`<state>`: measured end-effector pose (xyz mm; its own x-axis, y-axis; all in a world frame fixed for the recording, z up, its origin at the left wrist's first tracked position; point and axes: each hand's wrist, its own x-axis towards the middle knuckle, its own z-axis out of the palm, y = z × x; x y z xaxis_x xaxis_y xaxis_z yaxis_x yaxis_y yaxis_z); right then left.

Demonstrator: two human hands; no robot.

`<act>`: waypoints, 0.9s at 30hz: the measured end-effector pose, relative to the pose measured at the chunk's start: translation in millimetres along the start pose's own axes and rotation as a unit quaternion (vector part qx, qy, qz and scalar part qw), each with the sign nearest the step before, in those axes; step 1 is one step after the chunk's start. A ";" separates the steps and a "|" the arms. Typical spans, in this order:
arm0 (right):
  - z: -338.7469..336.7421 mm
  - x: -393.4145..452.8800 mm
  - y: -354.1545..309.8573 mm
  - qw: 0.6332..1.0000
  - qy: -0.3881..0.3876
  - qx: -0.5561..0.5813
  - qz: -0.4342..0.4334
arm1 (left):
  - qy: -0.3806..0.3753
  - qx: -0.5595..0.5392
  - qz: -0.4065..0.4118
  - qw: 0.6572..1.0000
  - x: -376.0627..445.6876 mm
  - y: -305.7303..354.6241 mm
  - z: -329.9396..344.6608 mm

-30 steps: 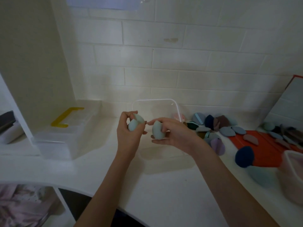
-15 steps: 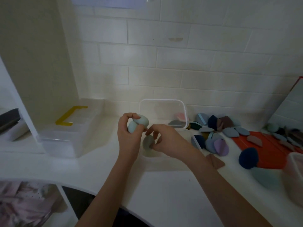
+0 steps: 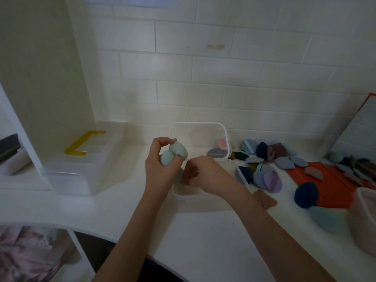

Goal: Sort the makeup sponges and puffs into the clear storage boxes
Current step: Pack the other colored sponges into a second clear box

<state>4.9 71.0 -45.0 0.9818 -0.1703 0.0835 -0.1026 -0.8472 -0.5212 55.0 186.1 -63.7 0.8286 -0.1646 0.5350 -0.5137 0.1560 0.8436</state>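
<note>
My left hand (image 3: pixel 159 171) is raised over the left end of a clear storage box (image 3: pixel 203 197) and grips two pale green egg-shaped sponges (image 3: pixel 175 153). My right hand (image 3: pixel 207 175) reaches down into the box with curled fingers that pinch a third pale green sponge (image 3: pixel 179 180), mostly hidden behind my left hand. The box's lid (image 3: pixel 198 127) stands open at the back. A pink puff (image 3: pixel 222 143) and a grey puff (image 3: pixel 216 152) lie at the box's far end. A pile of loose puffs (image 3: pixel 264 159) in blue, purple and brown lies to the right.
A red mat (image 3: pixel 325 192) carries more puffs, with a dark blue puff (image 3: pixel 306 195) on its near edge. A brown puff (image 3: pixel 264 199) lies by the box. Another clear container (image 3: pixel 366 212) sits far right, a yellow-handled clear box (image 3: pixel 81 155) left, and a mirror (image 3: pixel 358 135) leans on the wall.
My right hand has lowered its sponge from chest height down into the clear box. My left hand has stayed raised with its two sponges.
</note>
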 end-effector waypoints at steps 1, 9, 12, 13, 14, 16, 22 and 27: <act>-0.3 -0.6 1.0 1.000 -0.009 0.013 0.000 | -0.002 0.001 0.001 1.000 0.1 -0.7 -0.3; -8.4 -3.2 5.7 0.993 -0.001 0.104 0.050 | -0.023 -0.022 -0.001 0.999 1.0 -4.3 -1.3; -9.3 -5.4 4.8 0.991 -0.022 0.113 0.065 | -0.029 -0.034 -0.009 0.999 0.1 -5.0 -0.6; -9.2 -6.0 4.5 0.991 -0.026 0.111 0.067 | -0.032 -0.036 -0.010 0.999 0.0 -5.3 -0.6; -9.3 -6.1 4.6 0.991 -0.023 0.109 0.070 | -0.035 -0.035 -0.010 0.999 0.2 -5.5 -0.6; -10.4 -6.4 4.6 0.989 -0.019 0.122 0.077 | -0.043 -0.032 -0.009 0.999 0.7 -5.8 -1.1; -19.0 -9.9 -0.7 0.961 -0.072 0.221 0.148 | -0.076 -0.006 0.019 0.997 0.4 -8.2 -3.8; -30.3 -13.2 -0.8 0.918 -0.120 0.330 0.182 | -0.081 0.033 0.054 0.995 1.2 -10.3 -6.5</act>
<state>-12.8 58.8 -20.0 0.9168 -0.1985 -0.3465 -0.3894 -0.2524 -0.8858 62.8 190.6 -72.0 0.7236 -0.3067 0.6184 -0.6161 0.1172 0.7789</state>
